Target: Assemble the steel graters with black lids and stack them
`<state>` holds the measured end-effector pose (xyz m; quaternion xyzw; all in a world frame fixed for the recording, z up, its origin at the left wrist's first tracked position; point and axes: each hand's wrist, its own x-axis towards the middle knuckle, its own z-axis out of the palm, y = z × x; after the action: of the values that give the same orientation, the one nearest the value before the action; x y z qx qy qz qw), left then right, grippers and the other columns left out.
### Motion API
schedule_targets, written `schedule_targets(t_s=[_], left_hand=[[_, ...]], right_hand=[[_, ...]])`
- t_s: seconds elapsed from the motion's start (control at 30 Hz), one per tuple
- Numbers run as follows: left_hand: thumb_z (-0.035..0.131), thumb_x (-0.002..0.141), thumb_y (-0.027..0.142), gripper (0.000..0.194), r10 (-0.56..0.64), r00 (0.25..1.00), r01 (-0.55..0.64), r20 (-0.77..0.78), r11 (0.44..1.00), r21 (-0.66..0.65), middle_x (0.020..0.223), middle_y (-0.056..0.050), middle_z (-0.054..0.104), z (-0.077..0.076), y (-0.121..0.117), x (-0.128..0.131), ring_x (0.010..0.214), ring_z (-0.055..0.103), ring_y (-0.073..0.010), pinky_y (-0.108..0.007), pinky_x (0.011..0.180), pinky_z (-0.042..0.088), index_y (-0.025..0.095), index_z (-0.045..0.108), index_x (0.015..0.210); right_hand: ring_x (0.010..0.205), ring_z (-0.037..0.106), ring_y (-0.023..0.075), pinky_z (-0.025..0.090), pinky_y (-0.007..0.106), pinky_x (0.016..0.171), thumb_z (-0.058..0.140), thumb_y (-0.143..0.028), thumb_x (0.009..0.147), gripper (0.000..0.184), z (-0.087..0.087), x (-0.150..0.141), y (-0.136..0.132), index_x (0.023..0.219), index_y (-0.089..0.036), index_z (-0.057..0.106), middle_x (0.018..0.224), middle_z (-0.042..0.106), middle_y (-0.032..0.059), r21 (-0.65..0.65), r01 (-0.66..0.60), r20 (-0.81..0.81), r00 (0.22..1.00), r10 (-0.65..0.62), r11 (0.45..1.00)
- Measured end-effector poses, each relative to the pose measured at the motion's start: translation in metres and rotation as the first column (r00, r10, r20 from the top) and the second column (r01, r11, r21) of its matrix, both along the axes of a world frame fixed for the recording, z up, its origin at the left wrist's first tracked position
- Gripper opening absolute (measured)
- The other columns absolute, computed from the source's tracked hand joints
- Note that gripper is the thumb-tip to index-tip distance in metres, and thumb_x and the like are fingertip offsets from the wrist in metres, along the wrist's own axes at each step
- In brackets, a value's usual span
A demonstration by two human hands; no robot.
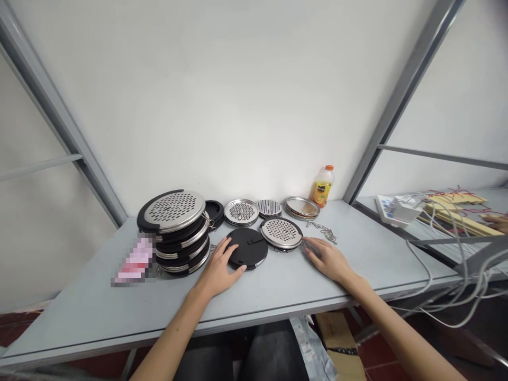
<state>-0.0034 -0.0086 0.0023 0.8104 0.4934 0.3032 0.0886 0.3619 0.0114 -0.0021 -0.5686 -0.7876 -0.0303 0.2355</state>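
Observation:
My left hand (220, 270) lies with fingers apart at the left edge of a flat black disc (249, 247), its fingertips and thumb touching the rim. The disc has a small slot-like fitting on its face. Beside it on the right sits a round perforated metal grater plate in a black rim (281, 233). My right hand (328, 259) rests on the table with fingers stretched out, its tips close to that plate's right edge; whether they touch it I cannot tell. Left of my left hand rises a stack of similar black-rimmed grater discs (174, 211).
Along the wall stand perforated discs (241, 211), slotted discs (270, 207), plain metal rings or lids (302, 207) and a black round base (215, 211). A juice bottle (323, 188), small chains (323, 231) and a blurred pink item (137, 262) are on the table. White cables (460, 264) hang at right.

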Motion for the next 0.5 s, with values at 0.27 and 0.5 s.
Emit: schedule_targets(t_s=[0.27, 0.5], left_hand=[[0.061, 0.084, 0.041, 0.053, -0.006, 1.0, 0.006, 0.014, 1.0, -0.001, 0.148, -0.011, 0.035, -0.0002, -0.0006, -0.0012, 0.139, 0.028, -0.0298, -0.047, 0.112, 0.031, 0.021, 0.05, 0.131], [0.062, 0.083, 0.04, 0.052, -0.013, 0.999, 0.012, 0.045, 1.0, 0.02, 0.148, -0.011, 0.036, -0.003, 0.0006, -0.0012, 0.139, 0.029, -0.0299, -0.047, 0.112, 0.031, 0.021, 0.051, 0.13]], right_hand=[[0.112, 0.058, 0.0255, 0.046, 0.039, 0.095, 0.041, -0.036, 0.092, 0.036, 0.0012, -0.001, 0.0015, 0.115, -0.02, 0.063, 0.119, 0.066, 0.0089, -0.002, -0.017, 0.093, 0.995, 0.017, 1.0], [0.095, 0.065, 0.0279, 0.051, 0.039, 0.079, 0.041, -0.036, 0.091, 0.032, 0.0011, 0.0086, -0.007, 0.093, -0.02, 0.069, 0.1, 0.072, 0.0096, 0.077, 0.279, 0.158, 0.944, -0.288, 0.957]])
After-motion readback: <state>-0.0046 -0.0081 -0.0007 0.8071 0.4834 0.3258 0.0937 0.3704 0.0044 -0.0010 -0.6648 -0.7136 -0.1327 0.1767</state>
